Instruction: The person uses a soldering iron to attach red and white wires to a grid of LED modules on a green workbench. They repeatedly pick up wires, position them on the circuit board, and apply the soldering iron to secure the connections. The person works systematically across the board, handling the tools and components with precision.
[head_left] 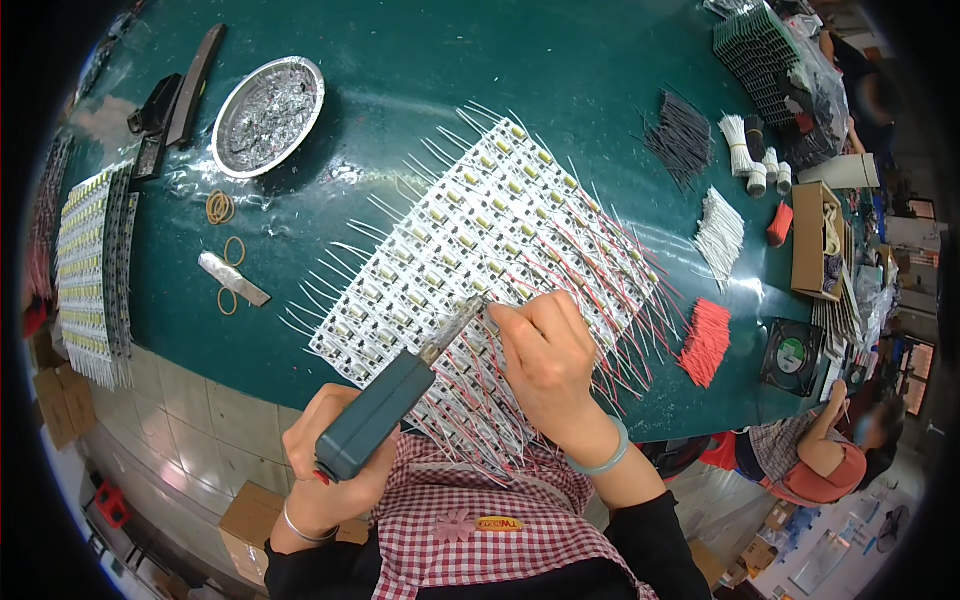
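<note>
plainly, the left hand (308, 440) is closed around the dark green grip of a tool (378, 408), whose metal tip slants up and to the right over the panel (440, 240). the right hand (550, 350) is curled, thumb and forefinger drawn together just beside that tip; whether a wire is pinched between them is too small to tell. the panel lies aslant on the green counter (430, 45), right under both hands, its near end in front of the checked apron (450, 560). red and white wires (628, 300) trail from its right side. well to the right are a red pile (706, 343), a white pile (720, 235) and a black pile (680, 138); to the left, a bowl (317, 95) and rubber bands (220, 208).
</note>
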